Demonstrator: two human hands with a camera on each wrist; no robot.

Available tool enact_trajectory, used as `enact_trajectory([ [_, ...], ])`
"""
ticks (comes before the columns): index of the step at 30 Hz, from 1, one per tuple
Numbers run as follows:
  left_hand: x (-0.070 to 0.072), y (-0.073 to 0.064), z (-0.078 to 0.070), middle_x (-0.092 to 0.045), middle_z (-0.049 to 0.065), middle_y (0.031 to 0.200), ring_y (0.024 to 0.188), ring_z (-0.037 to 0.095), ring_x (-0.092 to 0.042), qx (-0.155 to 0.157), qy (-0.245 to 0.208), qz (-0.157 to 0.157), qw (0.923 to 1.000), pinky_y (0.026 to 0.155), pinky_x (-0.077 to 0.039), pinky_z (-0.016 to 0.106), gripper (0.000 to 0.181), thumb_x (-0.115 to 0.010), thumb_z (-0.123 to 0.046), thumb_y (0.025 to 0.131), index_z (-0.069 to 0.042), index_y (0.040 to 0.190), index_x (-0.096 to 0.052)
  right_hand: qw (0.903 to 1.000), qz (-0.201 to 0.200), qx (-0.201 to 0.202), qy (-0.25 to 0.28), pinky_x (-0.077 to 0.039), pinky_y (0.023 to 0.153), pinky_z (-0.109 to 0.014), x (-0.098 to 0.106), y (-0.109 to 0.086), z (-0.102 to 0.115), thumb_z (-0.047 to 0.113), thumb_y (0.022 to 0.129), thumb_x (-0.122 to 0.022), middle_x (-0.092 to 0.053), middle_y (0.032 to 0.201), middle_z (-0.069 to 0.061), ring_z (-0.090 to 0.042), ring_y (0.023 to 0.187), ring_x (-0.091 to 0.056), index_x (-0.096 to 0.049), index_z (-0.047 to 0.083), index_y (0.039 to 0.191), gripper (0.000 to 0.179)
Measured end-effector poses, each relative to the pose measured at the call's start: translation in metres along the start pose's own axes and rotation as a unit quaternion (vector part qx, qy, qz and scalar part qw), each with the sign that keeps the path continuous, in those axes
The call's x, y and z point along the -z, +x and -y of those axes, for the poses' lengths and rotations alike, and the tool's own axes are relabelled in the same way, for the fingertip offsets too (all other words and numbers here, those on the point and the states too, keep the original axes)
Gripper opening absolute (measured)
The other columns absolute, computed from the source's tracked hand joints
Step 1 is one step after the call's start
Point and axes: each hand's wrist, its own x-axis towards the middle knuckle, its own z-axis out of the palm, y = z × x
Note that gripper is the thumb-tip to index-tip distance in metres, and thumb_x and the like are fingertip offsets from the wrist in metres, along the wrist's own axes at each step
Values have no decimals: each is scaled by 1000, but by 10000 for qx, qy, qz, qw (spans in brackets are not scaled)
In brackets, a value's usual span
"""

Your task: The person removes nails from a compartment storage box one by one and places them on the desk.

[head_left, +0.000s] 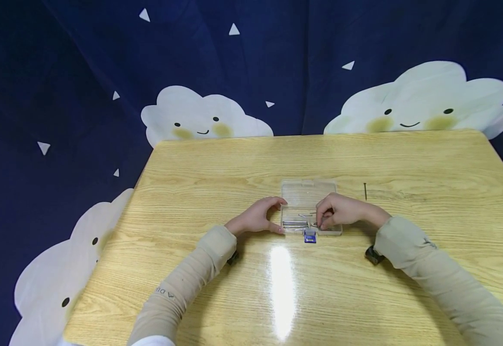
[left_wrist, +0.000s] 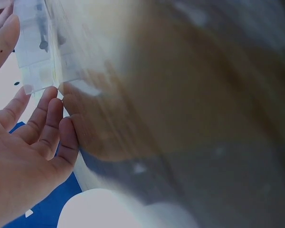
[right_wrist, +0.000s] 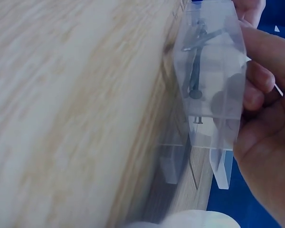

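Observation:
A clear plastic box (head_left: 288, 215) stands open on the table, its lid (head_left: 307, 188) laid back on the far side. Several silver nails (head_left: 295, 224) lie in its left part. My left hand (head_left: 257, 216) holds the box's left end between thumb and fingers. Over the right part, my right hand (head_left: 339, 210) has its fingertips down in the box, curled and pinching what looks like a nail; the fingers partly hide it. Through the clear wall, more nails (right_wrist: 195, 78) show in the right wrist view. A blue latch (head_left: 309, 236) sticks out at the box's front.
One dark nail (head_left: 365, 191) lies alone on the wooden table (head_left: 217, 168), right of the box. A dark blue curtain (head_left: 217, 57) with clouds and triangles hangs behind the table. Black wrist cameras (head_left: 373, 255) sit under both sleeves.

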Motion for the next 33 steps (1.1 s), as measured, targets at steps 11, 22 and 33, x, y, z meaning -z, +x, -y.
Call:
enact_trajectory([
  [11,0,1,0,-54,9,113,107,21,-48,3,18,-19,10000,96,-34,30,68,-81,-23,68,-4,124,-48,9973,-485,175,516,-38,52,-20,4,-4,3,-4,76,-68,-53,64,-4,-5,57,-41,-68,2,79,7],
  [22,-2,0,1,-54,8,108,103,20,-48,-16,-55,-35,10000,93,-35,29,67,-81,-21,68,-3,123,-48,9863,-1004,488,1216,-34,47,-22,6,-8,1,-15,73,-64,-47,60,-7,-6,53,-38,-63,-9,77,7],
  [33,-2,0,1,-54,8,109,103,19,-48,-3,-1,-48,10000,94,-34,29,68,-82,-21,67,-4,124,-48,9791,-1386,261,1464,-32,45,-25,10,-18,5,-15,75,-63,-46,58,-6,-13,49,-34,-63,-11,78,5],
])
